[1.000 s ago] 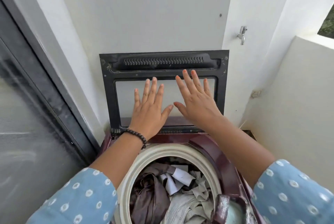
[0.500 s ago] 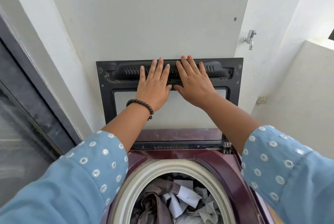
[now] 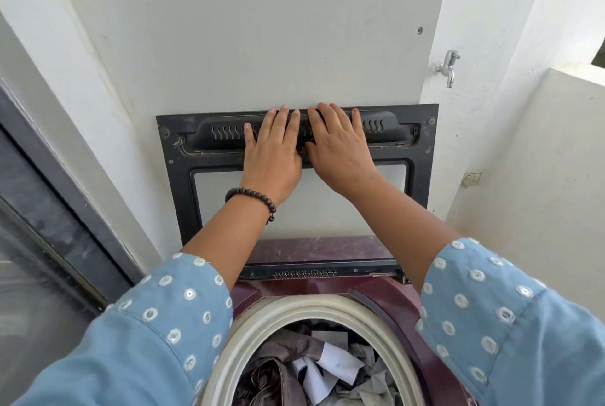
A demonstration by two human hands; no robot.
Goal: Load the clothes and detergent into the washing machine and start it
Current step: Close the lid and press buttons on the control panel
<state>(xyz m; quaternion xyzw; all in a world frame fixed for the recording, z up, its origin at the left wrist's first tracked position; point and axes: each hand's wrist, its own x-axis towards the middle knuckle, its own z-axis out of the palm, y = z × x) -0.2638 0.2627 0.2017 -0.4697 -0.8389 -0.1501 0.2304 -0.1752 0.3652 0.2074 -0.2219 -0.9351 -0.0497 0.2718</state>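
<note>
Head view, white walls point(image 3: 262, 29), wall tap point(image 3: 449, 67), glass door point(image 3: 39, 242).

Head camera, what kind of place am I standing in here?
Probably a home utility balcony or wash area: a top-loading washing machine with clothes in its drum, a wall tap on bare white walls, and a sliding glass door alongside.

We see our left hand point(image 3: 272, 161) and right hand point(image 3: 340, 157) laid flat, side by side, on the upright lid point(image 3: 183, 176) at twelve o'clock, the washing machine point(image 3: 386, 301) drum at six o'clock holding crumpled clothes point(image 3: 294, 369).
</note>
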